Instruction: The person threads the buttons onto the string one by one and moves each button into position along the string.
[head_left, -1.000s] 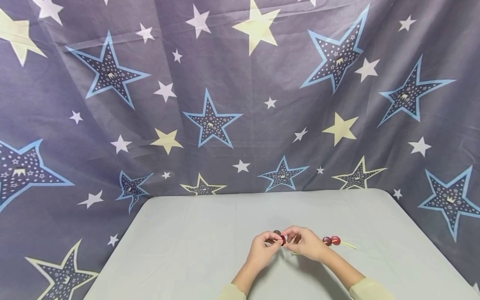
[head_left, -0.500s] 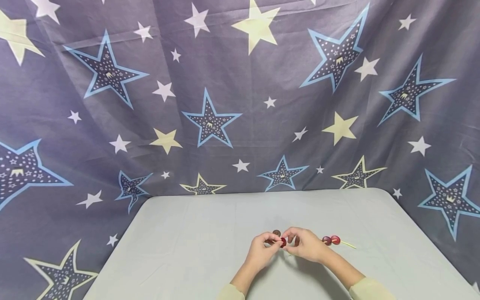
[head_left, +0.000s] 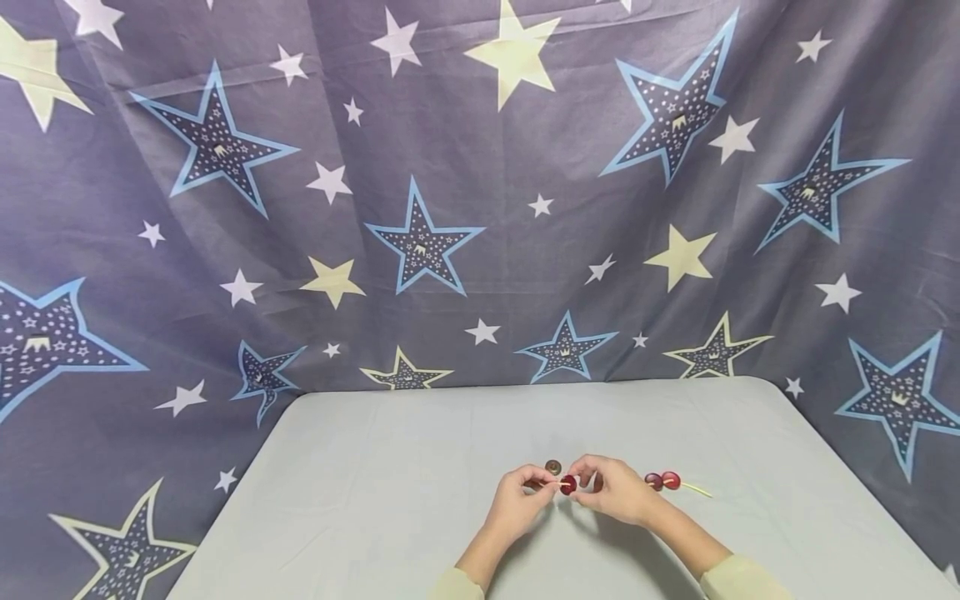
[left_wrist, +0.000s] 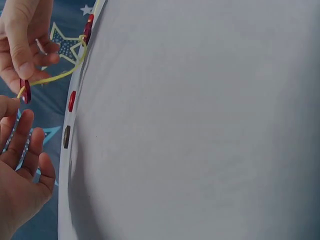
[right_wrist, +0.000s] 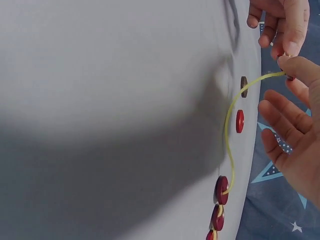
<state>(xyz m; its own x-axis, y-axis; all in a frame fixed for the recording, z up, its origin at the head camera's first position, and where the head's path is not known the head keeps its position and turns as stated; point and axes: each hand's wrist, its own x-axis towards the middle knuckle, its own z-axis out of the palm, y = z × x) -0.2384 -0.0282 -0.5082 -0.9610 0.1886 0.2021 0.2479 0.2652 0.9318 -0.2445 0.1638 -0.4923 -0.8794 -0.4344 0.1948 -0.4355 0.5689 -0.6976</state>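
Observation:
A dark red button (head_left: 568, 485) is pinched between the thumb and forefinger of my right hand (head_left: 611, 492), its flat face turned toward the head camera. Yellow cord (right_wrist: 260, 79) runs through it. At the button's left, my left hand (head_left: 517, 502) pinches the short cord end that comes out of it. In the right wrist view the cord curves from the held button down to a row of strung red buttons (right_wrist: 222, 190). Both hands are above the table, with their other fingers loosely bent in the wrist views.
A loose brown button (head_left: 552, 467) lies just behind the hands. Near it lies a loose bright red button (right_wrist: 240, 121). Strung buttons (head_left: 671, 480) and a cord tail (head_left: 699, 491) lie right of my right hand on the pale table (head_left: 390, 500). A star-patterned cloth (head_left: 450, 167) hangs behind.
My left hand has drawn slightly left, and cord now shows between its fingertips and the button. The held button has turned its face more to the head camera. The brown button is more exposed.

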